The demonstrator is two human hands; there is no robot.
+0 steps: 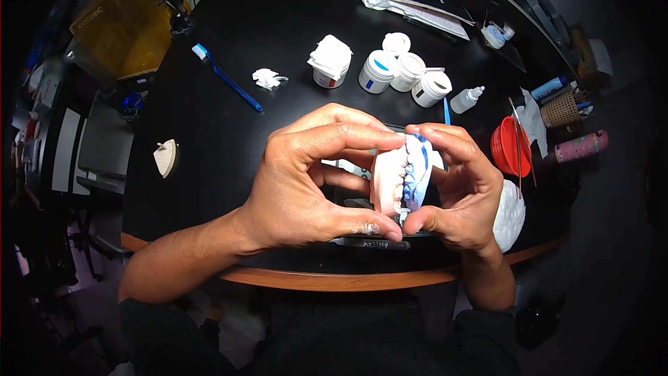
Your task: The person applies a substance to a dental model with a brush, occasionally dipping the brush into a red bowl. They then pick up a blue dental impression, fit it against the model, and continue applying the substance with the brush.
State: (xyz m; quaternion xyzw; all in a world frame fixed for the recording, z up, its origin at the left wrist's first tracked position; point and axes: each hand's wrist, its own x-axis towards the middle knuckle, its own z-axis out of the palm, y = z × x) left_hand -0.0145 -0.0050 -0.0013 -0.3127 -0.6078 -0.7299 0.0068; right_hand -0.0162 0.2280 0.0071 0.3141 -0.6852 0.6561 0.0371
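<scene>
Over the front of the desk, my left hand (299,181) grips a pale pink dental cast (387,177) between its thumb and fingers. White smears mark the left thumb. A blue and white dental cast (416,170) is in my right hand (465,184), its thumb below and fingertips above. Both casts stand on edge, their rows of teeth facing and meeting along a vertical line. Behind my hands lies a dark flat item, mostly hidden, with lettering along its near edge.
Beyond my hands stand several white jars (379,73) and a dropper bottle (467,99). To the left lie a blue toothbrush (229,80), crumpled tissue (268,79) and a cream plaster piece (165,158). A red bowl (506,147) and a white round slab (511,216) are at right.
</scene>
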